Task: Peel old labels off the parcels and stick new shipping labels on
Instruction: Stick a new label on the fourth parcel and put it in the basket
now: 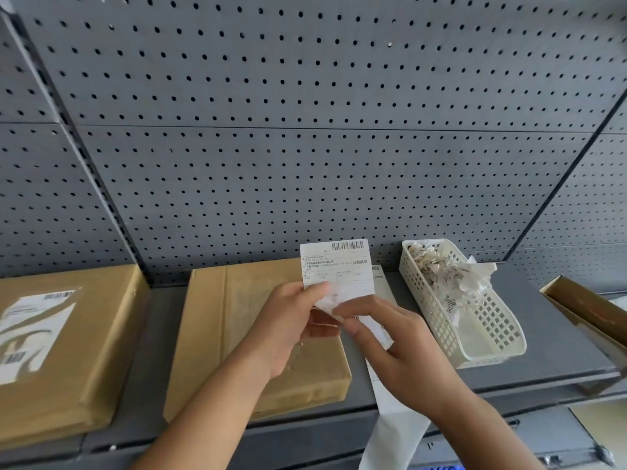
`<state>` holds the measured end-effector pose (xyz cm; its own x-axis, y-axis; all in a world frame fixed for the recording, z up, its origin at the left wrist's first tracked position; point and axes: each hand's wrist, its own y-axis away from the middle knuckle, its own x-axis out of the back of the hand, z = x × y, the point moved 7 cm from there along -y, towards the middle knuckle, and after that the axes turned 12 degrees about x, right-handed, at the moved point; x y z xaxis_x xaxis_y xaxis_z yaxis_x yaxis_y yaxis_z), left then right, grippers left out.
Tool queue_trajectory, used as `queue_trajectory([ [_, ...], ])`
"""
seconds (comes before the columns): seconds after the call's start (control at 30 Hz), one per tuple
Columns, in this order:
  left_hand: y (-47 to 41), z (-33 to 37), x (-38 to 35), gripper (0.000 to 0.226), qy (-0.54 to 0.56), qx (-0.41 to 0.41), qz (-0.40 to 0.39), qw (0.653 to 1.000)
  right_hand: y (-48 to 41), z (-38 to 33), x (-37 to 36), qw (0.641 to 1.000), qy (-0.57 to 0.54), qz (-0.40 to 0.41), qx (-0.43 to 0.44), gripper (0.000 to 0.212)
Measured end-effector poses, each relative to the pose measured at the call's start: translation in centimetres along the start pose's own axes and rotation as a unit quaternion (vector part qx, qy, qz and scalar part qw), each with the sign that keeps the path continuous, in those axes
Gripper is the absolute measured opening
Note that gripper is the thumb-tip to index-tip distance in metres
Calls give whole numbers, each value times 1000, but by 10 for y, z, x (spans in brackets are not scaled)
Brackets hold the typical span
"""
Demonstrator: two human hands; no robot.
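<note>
Your left hand, just below the middle of the frame, pinches the lower corner of the white printed shipping label between thumb and curled fingers. The label stands upright, barcode at its top edge, with a little crumpling where you grip it. Your right hand, just right of it, pinches the long white backing strip, which trails down past the front edge of the grey metal shelf to the bottom of the frame.

This looks like the step of separating label from liner. Pull the strip down and away at a shallow angle rather than tugging the label, so the sticky sheet stays flat and does not curl back on itself. Hold the label by as little of its corner as you can; the glue there will likely suffer from fingertips.

Directly beneath your hands lies the flat brown cardboard parcel, its top bare and seemingly ready. Lay one edge first, then smooth across.

At the left edge a second brown cardboard parcel carries a partly torn label. The white slotted plastic basket, right of centre, holds crumpled label scraps.
</note>
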<state>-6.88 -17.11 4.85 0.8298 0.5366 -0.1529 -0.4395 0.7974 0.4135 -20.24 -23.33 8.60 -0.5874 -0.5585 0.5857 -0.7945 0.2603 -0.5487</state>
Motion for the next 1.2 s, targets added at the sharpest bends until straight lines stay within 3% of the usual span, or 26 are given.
queue_trajectory([
  [0.1, 0, 0, 15, 24, 1, 0, 28, 1000, -4, -4, -6, 999, -50, -6, 10, 14],
  [0.2, 2, -3, 32, 21, 10, 8, 65, 998, -10, 5, -1, 998, -26, 63, -15, 12],
  [0.3, 5, -8, 44, 20, 1, 19, 84, 996, -14, 29, -3, 980, -53, 118, -153, 15],
  [0.37, 7, -9, 50, 20, -9, 19, 90, 996, -16, 44, -14, 960, -96, 108, -241, 11],
  [0.47, 11, -10, 57, 20, -17, 21, 94, 995, -22, 53, -34, 941, -151, 63, -297, 10],
  [0.8, 21, -8, 102, 29, -107, 21, 173, 979, -48, 44, -68, 942, -180, 27, -281, 19],
  [1.2, 18, -6, 147, 11, -232, -61, 278, 930, -57, 61, -100, 939, -169, 4, -298, 17],
])
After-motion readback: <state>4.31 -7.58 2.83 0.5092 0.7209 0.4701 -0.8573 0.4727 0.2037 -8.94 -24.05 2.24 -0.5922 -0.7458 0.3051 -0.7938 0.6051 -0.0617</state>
